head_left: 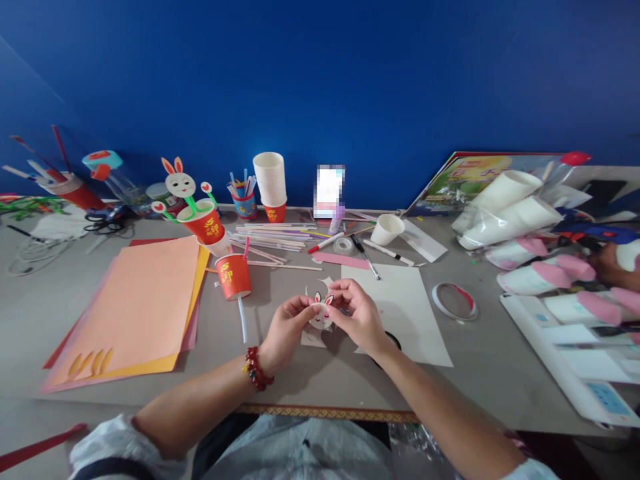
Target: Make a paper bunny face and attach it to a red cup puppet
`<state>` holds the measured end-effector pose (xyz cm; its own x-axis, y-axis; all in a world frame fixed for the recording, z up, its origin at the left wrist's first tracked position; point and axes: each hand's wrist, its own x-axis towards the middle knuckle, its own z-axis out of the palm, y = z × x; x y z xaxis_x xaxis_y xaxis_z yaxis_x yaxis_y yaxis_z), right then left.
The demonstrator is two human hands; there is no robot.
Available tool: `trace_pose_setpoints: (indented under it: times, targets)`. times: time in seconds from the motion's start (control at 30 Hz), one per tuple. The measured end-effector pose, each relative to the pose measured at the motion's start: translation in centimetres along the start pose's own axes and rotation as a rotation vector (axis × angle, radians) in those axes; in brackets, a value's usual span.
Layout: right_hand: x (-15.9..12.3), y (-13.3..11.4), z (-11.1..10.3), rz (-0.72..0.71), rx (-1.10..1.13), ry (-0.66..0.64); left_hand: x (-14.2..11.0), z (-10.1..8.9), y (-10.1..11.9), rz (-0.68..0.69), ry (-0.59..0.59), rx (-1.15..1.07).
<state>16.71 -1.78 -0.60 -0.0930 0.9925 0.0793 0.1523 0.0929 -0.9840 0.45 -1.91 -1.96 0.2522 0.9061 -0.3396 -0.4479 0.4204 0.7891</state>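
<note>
Between my two hands is a small round paper rabbit face (321, 318) with pink-lined ears and pink cheeks. My left hand (290, 323) pinches its left edge, thumb on the front. On the other side, my right hand (361, 317) is closed on the face near the right ear. White paper scraps lie beneath and behind the hands. Left of them, a red paper cup (233, 277) rests upside down with straws sticking out. Farther back stands a finished-looking rabbit (181, 185) on green straws in a red cup (203, 223).
Stacked coloured paper (145, 287) covers the left side. A white sheet (415, 313) lies right of my hands, near a tape roll (455, 302). Pens, straws (273, 237) and a white cup (387, 229) lie behind. Bagged cups (510, 213) and another person's hand (617, 265) are far right.
</note>
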Motion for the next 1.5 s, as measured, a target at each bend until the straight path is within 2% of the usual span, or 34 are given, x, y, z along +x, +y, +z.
trace_pose_setpoints:
  times: [0.33,0.9,1.23,1.5]
  targets:
    - [-0.02,-0.16,-0.06,0.033,0.031,-0.006,-0.07,-0.01,0.05,-0.004,-0.012,0.002]
    - [-0.07,0.27,0.09,-0.050,0.012,0.006,0.02,0.03,0.09,-0.002,-0.003,-0.033]
    - [-0.13,0.22,0.20,-0.044,0.016,0.006,-0.14,0.10,0.22,-0.006,-0.007,-0.015]
    - [-0.08,0.37,-0.08,-0.041,0.065,0.013,-0.16,-0.04,0.30,0.007,-0.031,-0.106]
